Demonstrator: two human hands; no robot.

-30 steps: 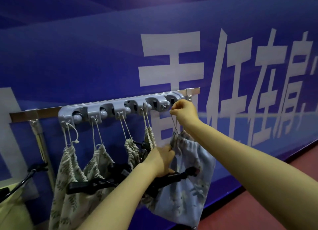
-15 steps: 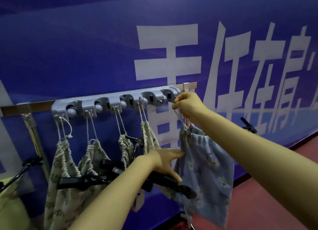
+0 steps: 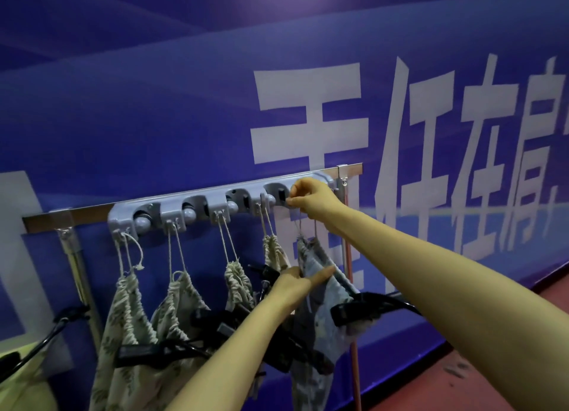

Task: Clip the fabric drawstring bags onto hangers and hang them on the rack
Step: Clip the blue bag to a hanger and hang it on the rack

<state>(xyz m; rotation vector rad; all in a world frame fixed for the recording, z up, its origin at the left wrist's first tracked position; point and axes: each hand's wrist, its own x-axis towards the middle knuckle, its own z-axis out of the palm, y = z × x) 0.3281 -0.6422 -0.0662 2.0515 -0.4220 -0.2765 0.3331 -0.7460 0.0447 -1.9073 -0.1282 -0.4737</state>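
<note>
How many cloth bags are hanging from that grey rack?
5. Four cream leaf-print bags hang left to right; one blue bag is at the right end, its string pinched by the right hand. The arms may hide more.

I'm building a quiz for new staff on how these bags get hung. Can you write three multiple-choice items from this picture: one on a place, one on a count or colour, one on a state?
1. Where is the right hand?
A. At the right end of the grey plastic hook rack
B. On the red floor
C. At the rack's left end

2. How many cream leaf-print drawstring bags hang left of the pale blue drawstring bag?
A. Two
B. Four
C. Six

3. What is the left hand doing?
A. Hanging at the person's side
B. Touching the blue bag's upper fabric, fingers extended
C. Gripping the metal rail

Answers:
1. A, the hand pinches the blue bag's cord beside the last hook.
2. B, four cream bags hang by cords from separate hooks.
3. B, the fingers lie flat against the gathered fabric.
</note>
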